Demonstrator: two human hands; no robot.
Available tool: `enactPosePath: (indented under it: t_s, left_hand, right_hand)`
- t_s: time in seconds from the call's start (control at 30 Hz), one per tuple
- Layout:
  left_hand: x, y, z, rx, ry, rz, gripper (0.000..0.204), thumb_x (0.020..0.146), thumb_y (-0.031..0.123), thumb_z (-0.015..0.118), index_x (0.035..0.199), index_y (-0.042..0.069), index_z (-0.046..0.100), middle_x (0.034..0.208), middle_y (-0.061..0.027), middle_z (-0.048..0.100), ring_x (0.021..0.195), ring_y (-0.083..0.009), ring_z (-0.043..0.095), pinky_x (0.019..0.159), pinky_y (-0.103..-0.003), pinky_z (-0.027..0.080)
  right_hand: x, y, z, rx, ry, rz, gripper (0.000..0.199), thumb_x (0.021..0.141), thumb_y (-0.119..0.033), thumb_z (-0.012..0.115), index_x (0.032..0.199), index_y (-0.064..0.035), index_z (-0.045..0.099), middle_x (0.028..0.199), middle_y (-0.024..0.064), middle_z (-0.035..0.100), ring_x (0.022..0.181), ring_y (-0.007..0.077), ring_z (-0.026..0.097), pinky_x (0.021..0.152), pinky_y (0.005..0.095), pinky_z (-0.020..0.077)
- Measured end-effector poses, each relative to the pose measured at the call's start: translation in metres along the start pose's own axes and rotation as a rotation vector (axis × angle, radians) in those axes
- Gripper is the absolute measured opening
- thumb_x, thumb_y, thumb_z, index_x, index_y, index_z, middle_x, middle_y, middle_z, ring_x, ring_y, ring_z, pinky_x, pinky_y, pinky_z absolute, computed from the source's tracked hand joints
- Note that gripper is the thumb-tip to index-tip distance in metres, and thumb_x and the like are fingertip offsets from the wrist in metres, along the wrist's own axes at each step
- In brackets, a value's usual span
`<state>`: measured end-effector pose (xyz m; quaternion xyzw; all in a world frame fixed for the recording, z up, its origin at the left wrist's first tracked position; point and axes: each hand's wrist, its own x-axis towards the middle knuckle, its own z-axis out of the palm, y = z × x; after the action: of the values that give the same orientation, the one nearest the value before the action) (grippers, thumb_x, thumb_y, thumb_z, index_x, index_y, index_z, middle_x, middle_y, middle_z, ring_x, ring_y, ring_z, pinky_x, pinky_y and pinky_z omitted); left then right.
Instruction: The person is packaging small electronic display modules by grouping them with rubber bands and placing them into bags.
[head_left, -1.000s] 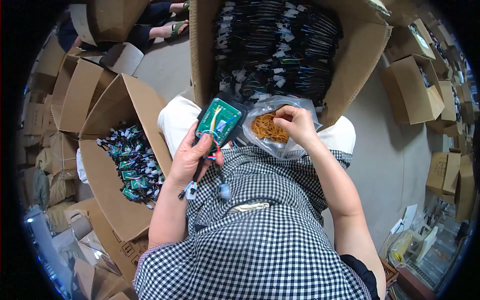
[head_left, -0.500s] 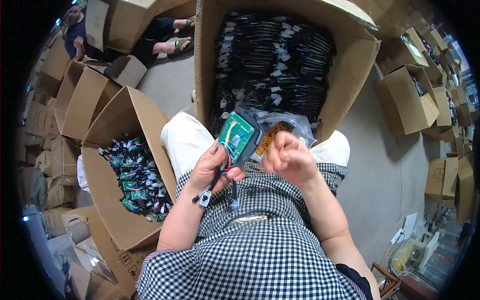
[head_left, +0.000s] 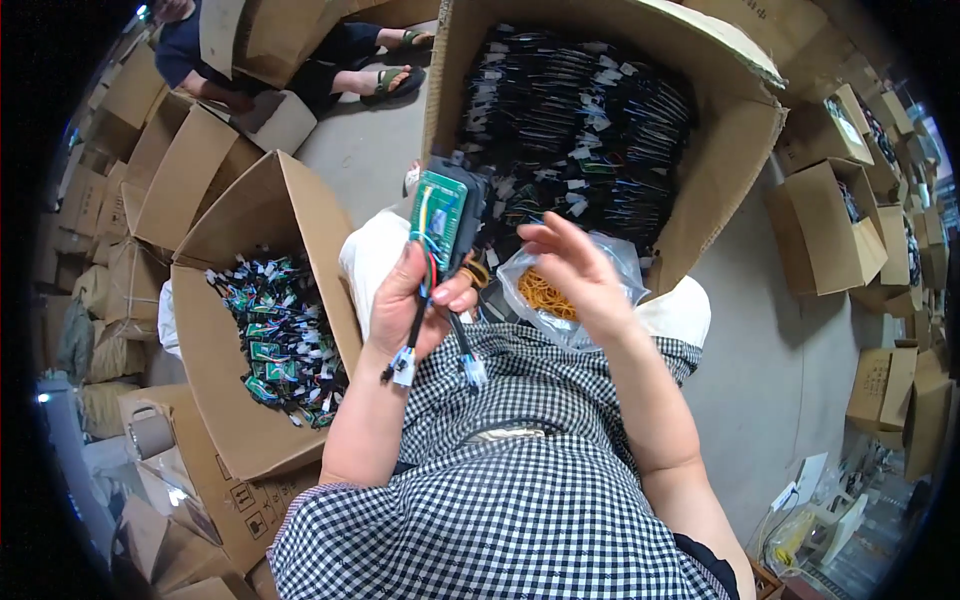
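Note:
My left hand point(head_left: 415, 305) grips a green circuit board backed by a black module point(head_left: 443, 213), held upright over my lap. Coloured wires with white plugs point(head_left: 404, 367) hang from it below my fist. My right hand point(head_left: 575, 270) hovers just right of the board, fingers spread, holding nothing that I can see. Under that hand a clear plastic bag of orange rubber bands point(head_left: 545, 293) lies on my lap.
A big cardboard box point(head_left: 720, 150) full of black wired modules stands straight ahead. An open box point(head_left: 215, 400) of green boards sits at my left. More cartons ring the floor on both sides. Another person's legs in sandals point(head_left: 375, 75) show at the top left.
My left hand has lifted the board higher and stood it upright. My right hand has left the rubber-band bag and opened beside the board.

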<state>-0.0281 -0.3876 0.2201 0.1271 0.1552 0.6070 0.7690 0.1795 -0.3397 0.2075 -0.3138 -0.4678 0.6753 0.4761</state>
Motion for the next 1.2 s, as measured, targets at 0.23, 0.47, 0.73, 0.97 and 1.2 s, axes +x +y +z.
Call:
enactPosePath:
  t_s: [0.23, 0.47, 0.73, 0.97, 1.2]
  left_hand:
    - [0.013, -0.032, 0.022, 0.086, 0.032, -0.018, 0.043, 0.1, 0.034, 0.039, 0.122, -0.002, 0.045, 0.103, -0.0124, 0.059, 0.059, -0.0088, 0.043, 0.059, -0.027, 0.037]
    - [0.026, -0.069, 0.03, 0.138, 0.099, -0.025, 0.04, 0.098, 0.033, 0.044, 0.123, 0.003, 0.051, 0.104, -0.0096, 0.062, 0.062, -0.0096, 0.046, 0.059, -0.026, 0.038]
    - [0.027, -0.08, 0.055, -0.076, 0.0, -0.141, 0.043, 0.097, 0.036, 0.045, 0.121, 0.0, 0.048, 0.089, -0.0084, 0.054, 0.055, -0.0096, 0.042, 0.056, -0.026, 0.036]
    - [0.015, -0.057, 0.061, -0.074, 0.02, -0.033, 0.047, 0.097, 0.039, 0.047, 0.118, -0.003, 0.044, 0.096, -0.0112, 0.053, 0.056, -0.0084, 0.044, 0.054, -0.026, 0.039]
    - [-0.028, -0.073, 0.096, 0.464, -0.011, 0.046, 0.03, 0.094, 0.021, 0.054, 0.115, 0.001, 0.047, 0.09, -0.0087, 0.057, 0.054, -0.0123, 0.046, 0.052, -0.028, 0.041]
  right_hand:
    - [0.007, 0.009, -0.004, 0.218, 0.059, 0.116, 0.019, 0.087, -0.003, 0.062, 0.105, 0.0003, 0.06, 0.09, 0.006, 0.066, 0.084, 0.0141, 0.064, 0.081, 0.0288, 0.0515]
    - [-0.012, -0.019, -0.02, 0.169, -0.109, 0.133, 0.027, 0.087, -0.001, 0.061, 0.113, -0.0006, 0.055, 0.1, 0.0092, 0.064, 0.085, 0.016, 0.065, 0.078, 0.0295, 0.0536]
    - [-0.02, -0.049, -0.057, 0.773, -0.217, 0.198, 0.012, 0.087, -0.002, 0.059, 0.099, -0.0051, 0.057, 0.081, 0.0077, 0.064, 0.07, 0.0146, 0.061, 0.071, 0.0277, 0.0518]
    - [-0.049, -0.065, -0.103, 0.142, -0.874, 0.463, 0.02, 0.086, -0.001, 0.054, 0.1, 0.0028, 0.068, 0.072, 0.0155, 0.067, 0.04, 0.0093, 0.052, 0.039, 0.0171, 0.0407]
    - [-0.053, -0.131, -0.076, 0.223, -0.379, -0.379, 0.052, 0.084, -0.038, 0.065, 0.122, -0.0025, 0.059, 0.132, 0.0163, 0.052, 0.126, 0.0295, 0.045, 0.111, 0.0525, 0.018]
